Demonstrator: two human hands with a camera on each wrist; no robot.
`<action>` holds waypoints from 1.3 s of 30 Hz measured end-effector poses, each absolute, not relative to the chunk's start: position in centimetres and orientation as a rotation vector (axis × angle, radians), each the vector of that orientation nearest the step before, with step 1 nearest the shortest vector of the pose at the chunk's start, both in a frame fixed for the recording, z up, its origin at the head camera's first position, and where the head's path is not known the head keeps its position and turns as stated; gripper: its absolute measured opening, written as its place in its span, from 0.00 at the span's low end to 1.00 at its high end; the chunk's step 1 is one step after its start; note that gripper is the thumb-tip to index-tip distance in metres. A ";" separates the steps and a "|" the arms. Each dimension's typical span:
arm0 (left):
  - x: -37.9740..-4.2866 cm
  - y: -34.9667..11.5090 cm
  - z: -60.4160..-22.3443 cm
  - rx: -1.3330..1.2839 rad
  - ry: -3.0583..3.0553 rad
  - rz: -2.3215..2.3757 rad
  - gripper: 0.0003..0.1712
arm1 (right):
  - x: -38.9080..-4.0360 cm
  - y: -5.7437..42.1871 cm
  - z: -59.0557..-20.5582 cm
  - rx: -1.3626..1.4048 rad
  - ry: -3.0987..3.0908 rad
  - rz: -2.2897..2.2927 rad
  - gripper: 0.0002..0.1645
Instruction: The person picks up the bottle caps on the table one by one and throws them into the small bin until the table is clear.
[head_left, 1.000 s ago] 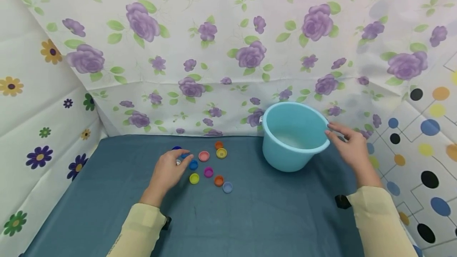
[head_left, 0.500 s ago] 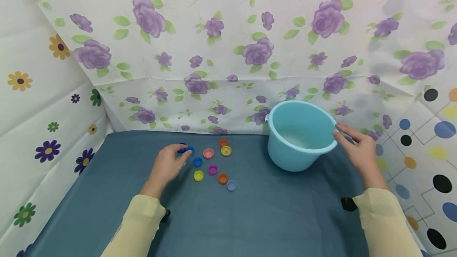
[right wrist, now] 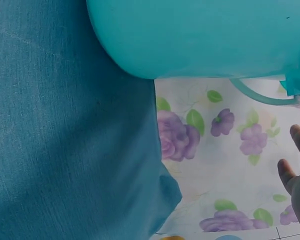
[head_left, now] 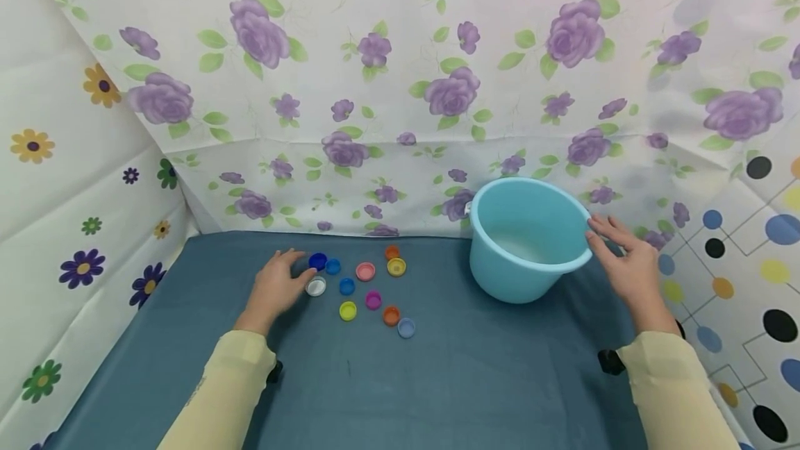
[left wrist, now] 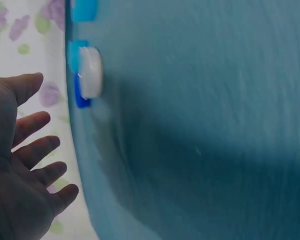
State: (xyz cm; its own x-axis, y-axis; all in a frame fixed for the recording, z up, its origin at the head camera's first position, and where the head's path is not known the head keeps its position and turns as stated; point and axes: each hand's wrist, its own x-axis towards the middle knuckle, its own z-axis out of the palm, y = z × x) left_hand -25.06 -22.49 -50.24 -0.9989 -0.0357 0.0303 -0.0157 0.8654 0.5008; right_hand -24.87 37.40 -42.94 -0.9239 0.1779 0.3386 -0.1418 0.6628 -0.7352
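Note:
Several small round bottle caps lie on the blue cloth left of the middle. My left hand (head_left: 272, 292) is just left of them, fingers apart and holding nothing. Closest to its thumb is a white cap (head_left: 316, 287), with a dark blue cap (head_left: 317, 262) and a blue cap (head_left: 333, 267) behind. In the left wrist view the spread fingers (left wrist: 37, 150) hang apart from the white cap (left wrist: 91, 72). My right hand (head_left: 627, 273) holds the rim of a light blue bucket (head_left: 514, 276) at its right side, thumb and forefinger at the edge. The bucket's visible inside holds nothing.
Other caps are pink (head_left: 365, 271), yellow (head_left: 396, 267), magenta (head_left: 373, 299) and orange (head_left: 391, 316). A pale blue cap (head_left: 406, 328) lies nearest the front. Flowered sheeting (head_left: 400, 110) rises behind the cloth (head_left: 437, 387). The bucket's handle (right wrist: 260, 97) hangs at its side.
My left hand has drawn back to the left from the blue caps and its fingers have spread, uncovering the white and dark blue caps. The right hand stays at the bucket rim. The head view shifted slightly.

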 end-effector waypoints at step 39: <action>-25.5 -23.4 -51.4 0.015 -3.219 -0.893 0.37 | -25.0 37.6 -43.4 -0.081 -2.414 1.211 0.24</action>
State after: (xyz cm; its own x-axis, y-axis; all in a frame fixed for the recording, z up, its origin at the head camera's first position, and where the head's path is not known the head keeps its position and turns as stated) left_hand -25.45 -23.39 -51.41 -0.9801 0.0444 -0.1933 -0.0615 0.8584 0.5092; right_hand -25.02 37.58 -43.45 -0.9034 0.2416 0.3542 -0.1395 0.6155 -0.7757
